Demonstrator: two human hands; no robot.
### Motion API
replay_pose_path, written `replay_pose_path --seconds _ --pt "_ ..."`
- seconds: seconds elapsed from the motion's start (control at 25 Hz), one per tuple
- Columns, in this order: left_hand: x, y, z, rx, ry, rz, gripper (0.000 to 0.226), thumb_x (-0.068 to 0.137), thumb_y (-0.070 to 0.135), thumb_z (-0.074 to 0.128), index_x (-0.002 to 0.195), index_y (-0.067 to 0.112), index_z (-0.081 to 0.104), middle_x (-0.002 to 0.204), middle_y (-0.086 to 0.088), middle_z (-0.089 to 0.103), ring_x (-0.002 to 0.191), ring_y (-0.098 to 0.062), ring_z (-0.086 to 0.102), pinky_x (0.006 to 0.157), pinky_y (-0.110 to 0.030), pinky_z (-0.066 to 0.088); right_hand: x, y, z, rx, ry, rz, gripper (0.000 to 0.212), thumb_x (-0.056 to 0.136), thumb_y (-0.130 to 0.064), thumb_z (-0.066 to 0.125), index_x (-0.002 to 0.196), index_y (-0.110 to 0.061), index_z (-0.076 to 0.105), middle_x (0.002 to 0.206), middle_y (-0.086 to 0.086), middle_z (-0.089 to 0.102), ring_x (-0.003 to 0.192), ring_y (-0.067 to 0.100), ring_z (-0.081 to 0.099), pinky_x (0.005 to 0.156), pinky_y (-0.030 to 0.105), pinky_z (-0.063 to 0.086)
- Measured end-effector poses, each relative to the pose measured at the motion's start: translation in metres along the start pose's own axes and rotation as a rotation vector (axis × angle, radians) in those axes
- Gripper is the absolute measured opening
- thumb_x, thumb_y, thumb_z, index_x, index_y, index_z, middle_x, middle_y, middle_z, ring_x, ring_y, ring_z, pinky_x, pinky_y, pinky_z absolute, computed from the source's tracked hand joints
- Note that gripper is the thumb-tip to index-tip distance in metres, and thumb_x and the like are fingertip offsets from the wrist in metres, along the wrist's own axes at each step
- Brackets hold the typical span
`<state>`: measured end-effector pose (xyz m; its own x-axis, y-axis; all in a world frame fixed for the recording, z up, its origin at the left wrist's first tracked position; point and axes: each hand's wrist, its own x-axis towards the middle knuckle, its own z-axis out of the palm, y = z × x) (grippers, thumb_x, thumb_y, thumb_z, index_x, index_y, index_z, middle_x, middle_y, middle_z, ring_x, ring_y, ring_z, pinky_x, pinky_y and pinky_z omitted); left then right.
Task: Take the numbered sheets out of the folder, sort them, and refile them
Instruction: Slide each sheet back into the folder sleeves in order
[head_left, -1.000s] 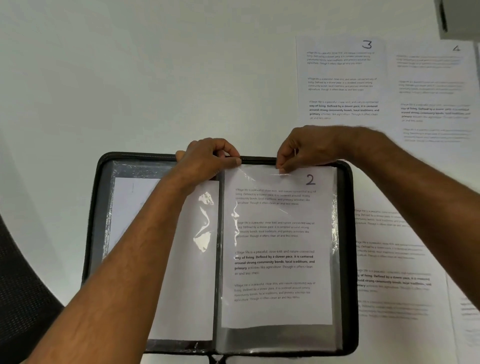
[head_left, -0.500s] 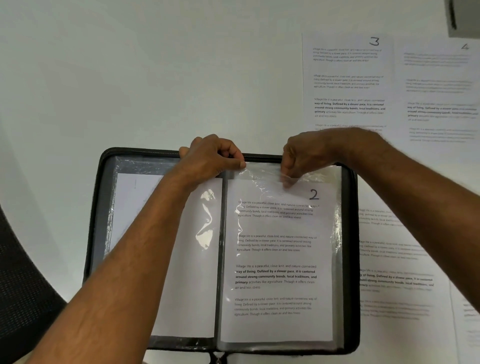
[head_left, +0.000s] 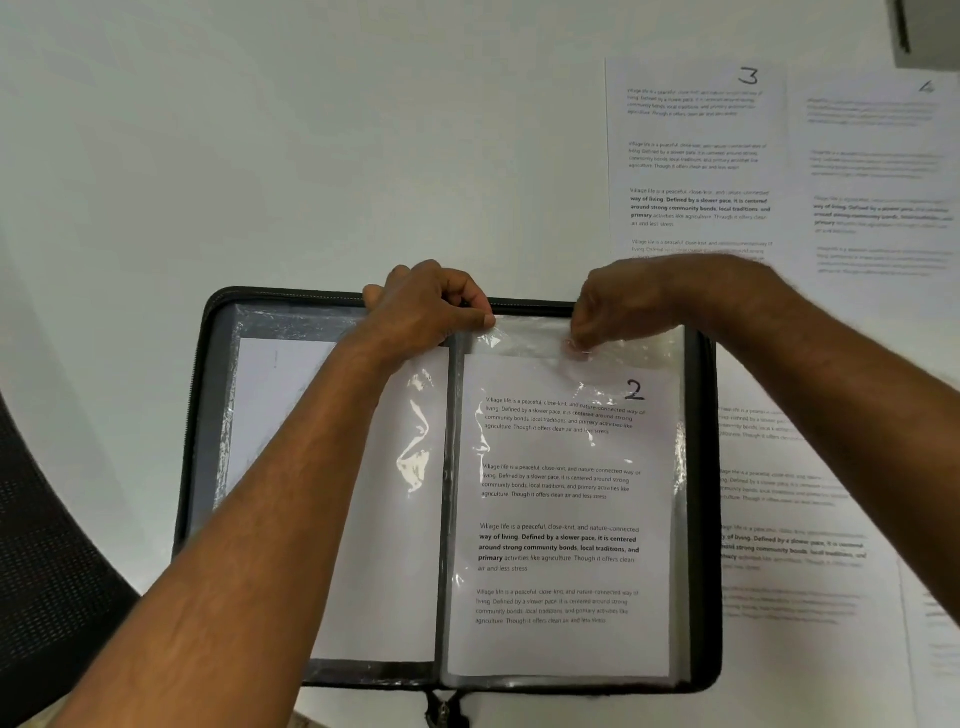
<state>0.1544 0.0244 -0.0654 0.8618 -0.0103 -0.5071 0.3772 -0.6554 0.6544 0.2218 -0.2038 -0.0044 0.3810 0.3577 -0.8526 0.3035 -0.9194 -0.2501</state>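
Observation:
A black zip folder (head_left: 208, 415) lies open on the white table. Its right clear sleeve (head_left: 623, 338) holds the sheet numbered 2 (head_left: 561, 519), sunk almost fully inside. A sheet lying face down (head_left: 374, 545) fills the left sleeve. My left hand (head_left: 426, 306) pinches the right sleeve's top edge near the spine. My right hand (head_left: 618, 306) reaches its curled fingertips into the sleeve's mouth, just above the sheet's top edge; whether they touch the paper is hidden by glare.
Sheet 3 (head_left: 696, 156) and sheet 4 (head_left: 878, 182) lie side by side at the far right. Another printed sheet (head_left: 795, 519) lies right of the folder, partly under my right forearm. A dark mesh chair (head_left: 47, 571) shows at the lower left.
Sheet 2 has slid further down into the right sleeve, leaving a clear strip of plastic above it. My hands stayed at the sleeve's top edge.

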Motion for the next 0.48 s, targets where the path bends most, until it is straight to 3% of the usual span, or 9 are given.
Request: replay_pose_path --seconds 0.12,0.2,0.28,0.4,0.48 --pt "-0.001 0.001 0.001 0.011 0.012 0.007 0.015 0.081 0.049 0.083 0.081 0.034 0.078 0.076 0.013 0.069 0.109 -0.017 0.058 0.087 -0.04 0.022 -0.023 0.008 0.005 0.195 0.119 -0.058 0.046 0.099 -0.063 0.05 0.085 -0.03 0.078 0.086 -0.012 0.073 0.086 0.01 0.067 0.094 0.038 0.05" --pt "-0.002 0.0 0.002 0.03 0.03 0.015 0.015 0.08 0.049 0.084 0.08 0.035 0.077 0.074 0.014 0.067 0.109 -0.017 0.057 0.086 -0.04 0.022 -0.036 0.017 0.013 0.345 0.264 -0.121 0.038 0.094 -0.063 0.059 0.092 -0.028 0.074 0.086 -0.009 0.077 0.082 0.01 0.073 0.095 0.042 0.055" --pt "-0.003 0.001 0.005 0.067 0.06 0.021 0.017 0.08 0.051 0.083 0.078 0.036 0.075 0.08 0.014 0.067 0.111 -0.018 0.055 0.086 -0.04 0.022 -0.044 0.026 0.033 0.528 0.447 -0.139 0.026 0.088 -0.05 0.076 0.101 -0.029 0.066 0.089 -0.006 0.079 0.082 0.012 0.076 0.093 0.045 0.057" --pt "-0.011 0.004 0.013 0.193 0.136 0.034 0.019 0.082 0.053 0.079 0.08 0.04 0.066 0.096 0.014 0.058 0.114 -0.02 0.047 0.087 -0.038 0.022 -0.048 0.031 0.076 0.95 0.753 -0.113 0.045 0.082 -0.025 0.088 0.117 -0.029 0.059 0.105 0.0 0.077 0.088 0.026 0.077 0.087 0.048 0.063" --pt "-0.022 0.004 0.02 0.27 0.187 0.056 0.016 0.085 0.052 0.074 0.093 0.042 0.064 0.107 0.013 0.051 0.118 -0.021 0.043 0.088 -0.036 0.02 -0.052 0.03 0.108 1.114 0.899 -0.07 0.058 0.081 -0.022 0.088 0.128 -0.032 0.054 0.115 -0.001 0.075 0.096 0.026 0.076 0.092 0.042 0.06"
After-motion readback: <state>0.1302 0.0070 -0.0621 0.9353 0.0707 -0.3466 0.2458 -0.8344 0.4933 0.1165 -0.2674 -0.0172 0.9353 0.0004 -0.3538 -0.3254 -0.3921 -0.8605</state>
